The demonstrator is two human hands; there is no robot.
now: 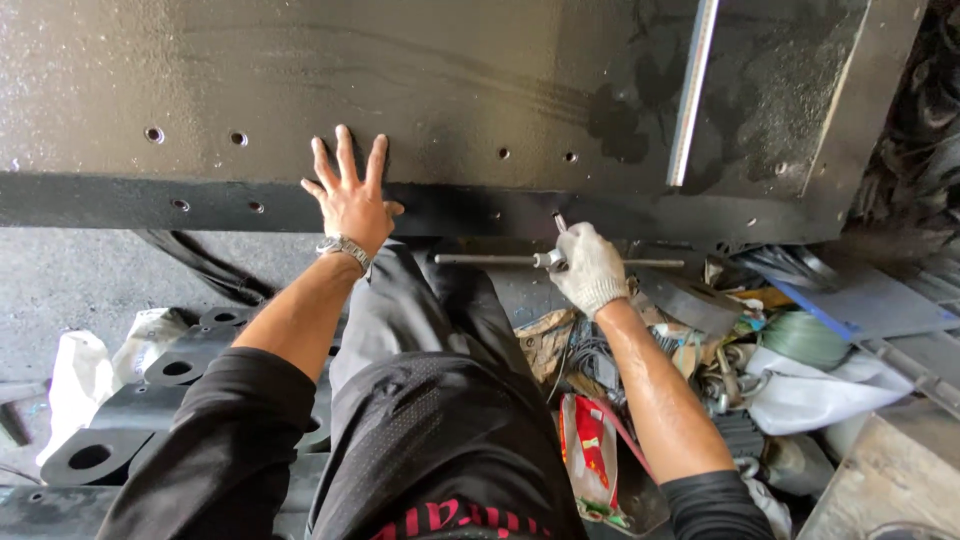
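Gloved right hand turns a T-handled tool at the edge of a black steel plate while the bare left hand braces flat on it.

The black steel plate (420, 90) is the landmark. The right hand (590, 270), in a white work glove, is closed around the middle of a T-handle wrench (500, 260) just below the plate's front edge; its crossbar runs left to right along that edge, and its tip points up into a hole in the edge face. The left hand (350, 200) holds nothing, fingers spread wide, palm pressed on the plate well left of the tool, so the right hand is the nearer one. A bright metal bar (692, 90) lies on the plate up and right of the tool. Below the plate, right of the person's legs, a red and white packet (590, 440) lies among clutter, with a green roll (805, 338) further right; a white bag (80, 375) sits far left.
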